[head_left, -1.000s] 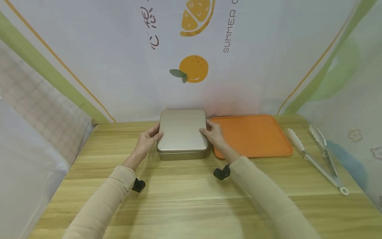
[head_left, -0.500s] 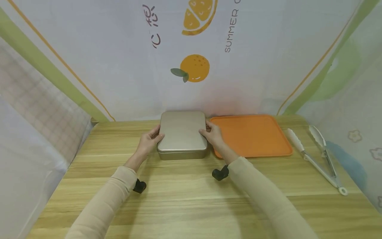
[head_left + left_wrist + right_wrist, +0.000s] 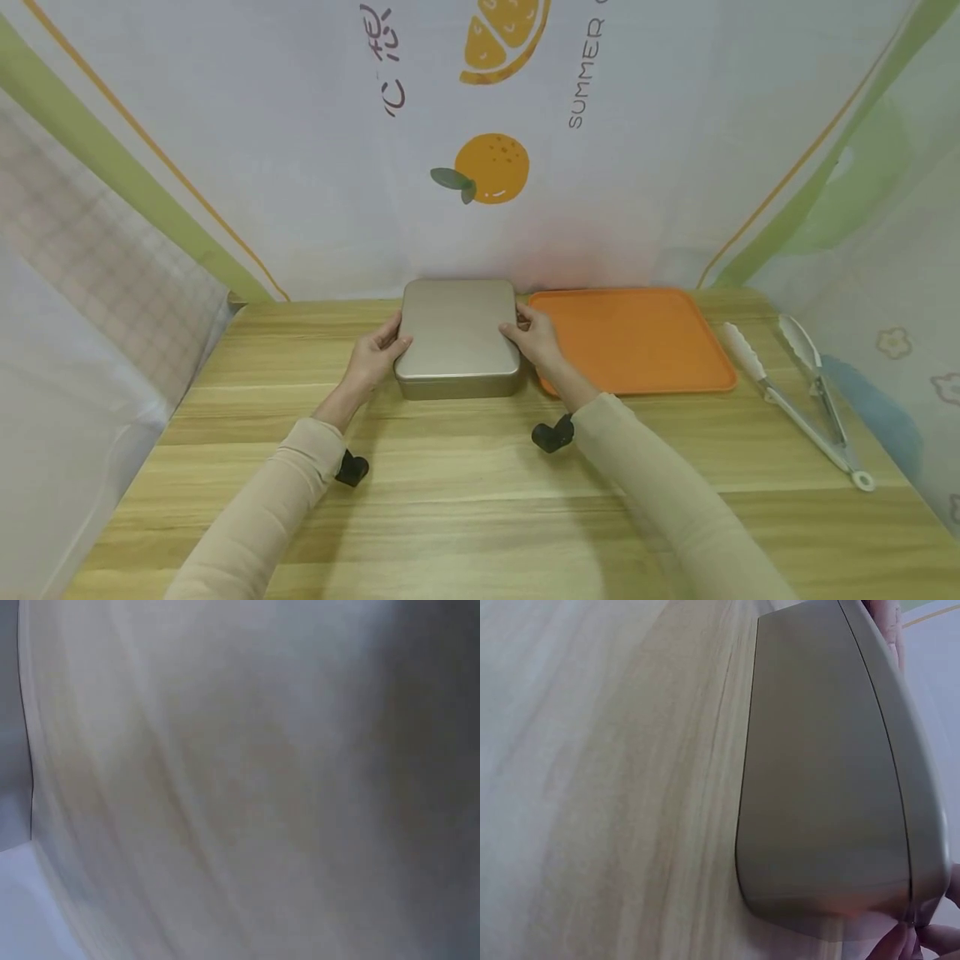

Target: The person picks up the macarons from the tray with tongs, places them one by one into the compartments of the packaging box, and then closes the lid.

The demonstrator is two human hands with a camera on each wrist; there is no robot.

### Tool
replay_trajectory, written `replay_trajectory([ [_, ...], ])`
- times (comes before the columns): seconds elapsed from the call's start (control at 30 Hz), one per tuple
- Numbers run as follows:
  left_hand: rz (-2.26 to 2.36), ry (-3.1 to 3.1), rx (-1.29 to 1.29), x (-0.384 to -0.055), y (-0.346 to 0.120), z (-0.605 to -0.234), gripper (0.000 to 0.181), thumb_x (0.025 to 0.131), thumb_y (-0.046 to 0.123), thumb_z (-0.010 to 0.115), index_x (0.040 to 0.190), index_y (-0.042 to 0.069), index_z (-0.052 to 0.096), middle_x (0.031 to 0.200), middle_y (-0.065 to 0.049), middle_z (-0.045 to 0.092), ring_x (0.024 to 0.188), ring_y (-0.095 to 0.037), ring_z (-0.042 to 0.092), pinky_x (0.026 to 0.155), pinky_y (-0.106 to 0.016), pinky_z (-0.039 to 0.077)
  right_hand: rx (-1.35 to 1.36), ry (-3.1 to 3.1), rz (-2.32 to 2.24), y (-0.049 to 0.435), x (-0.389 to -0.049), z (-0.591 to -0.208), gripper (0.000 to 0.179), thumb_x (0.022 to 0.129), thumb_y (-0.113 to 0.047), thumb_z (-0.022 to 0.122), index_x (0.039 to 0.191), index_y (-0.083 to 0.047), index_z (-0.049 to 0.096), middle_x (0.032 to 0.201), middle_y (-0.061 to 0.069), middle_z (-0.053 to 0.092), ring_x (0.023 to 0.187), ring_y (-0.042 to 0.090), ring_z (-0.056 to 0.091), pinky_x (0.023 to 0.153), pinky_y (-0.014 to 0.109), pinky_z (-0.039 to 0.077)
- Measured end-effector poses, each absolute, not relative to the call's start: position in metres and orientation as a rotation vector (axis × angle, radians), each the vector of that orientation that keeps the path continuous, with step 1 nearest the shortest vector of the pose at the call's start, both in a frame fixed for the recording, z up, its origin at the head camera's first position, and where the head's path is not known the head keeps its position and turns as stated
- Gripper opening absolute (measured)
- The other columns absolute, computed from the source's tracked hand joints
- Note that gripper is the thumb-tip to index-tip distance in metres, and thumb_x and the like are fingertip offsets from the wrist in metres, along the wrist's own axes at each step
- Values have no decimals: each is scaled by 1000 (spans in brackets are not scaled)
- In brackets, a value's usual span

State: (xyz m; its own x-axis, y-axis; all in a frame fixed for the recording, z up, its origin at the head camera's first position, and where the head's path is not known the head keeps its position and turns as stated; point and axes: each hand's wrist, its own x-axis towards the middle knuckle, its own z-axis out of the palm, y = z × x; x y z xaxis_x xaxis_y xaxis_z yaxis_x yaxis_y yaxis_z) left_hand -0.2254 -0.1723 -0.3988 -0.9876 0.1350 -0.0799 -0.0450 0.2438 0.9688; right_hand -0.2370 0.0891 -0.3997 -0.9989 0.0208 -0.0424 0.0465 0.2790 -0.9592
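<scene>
A champagne-coloured metal tin with a rounded rectangular lid (image 3: 457, 329) stands against the back of the table. My left hand (image 3: 369, 358) holds the lid's left edge, thumb on top and fingers down the side. At the right edge my right hand (image 3: 540, 340) pinches the lid the same way. The right wrist view shows the tin's body (image 3: 817, 765), with a thin, even seam under the lid and fingertips near that seam at the lower right. Only a sliver of the tin (image 3: 13, 750) enters the left wrist view. Its contents are hidden.
An orange tray (image 3: 630, 342) lies right of the tin, partly behind my right hand. Farther right, white-tipped tongs (image 3: 806, 408) rest spread apart on the wooden table (image 3: 465, 500). A printed cloth (image 3: 637, 167) hangs directly behind the table.
The lid's front edge has come down onto the tin's body and the gap there has narrowed to a thin seam. Both hands keep their hold, nearly in place.
</scene>
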Motion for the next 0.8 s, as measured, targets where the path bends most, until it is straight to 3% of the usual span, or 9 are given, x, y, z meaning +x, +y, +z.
replay_trajectory([
  [0.8,1867,2360,68,-224,-170,-406,60,98,13,51,148,4,20,156,-8,16,143,-22,21,115,-31,24,103,2478,-1949,85,-237,-405,53,91,-8,60,140,0,42,117,21,60,102,29,60,87,36,54],
])
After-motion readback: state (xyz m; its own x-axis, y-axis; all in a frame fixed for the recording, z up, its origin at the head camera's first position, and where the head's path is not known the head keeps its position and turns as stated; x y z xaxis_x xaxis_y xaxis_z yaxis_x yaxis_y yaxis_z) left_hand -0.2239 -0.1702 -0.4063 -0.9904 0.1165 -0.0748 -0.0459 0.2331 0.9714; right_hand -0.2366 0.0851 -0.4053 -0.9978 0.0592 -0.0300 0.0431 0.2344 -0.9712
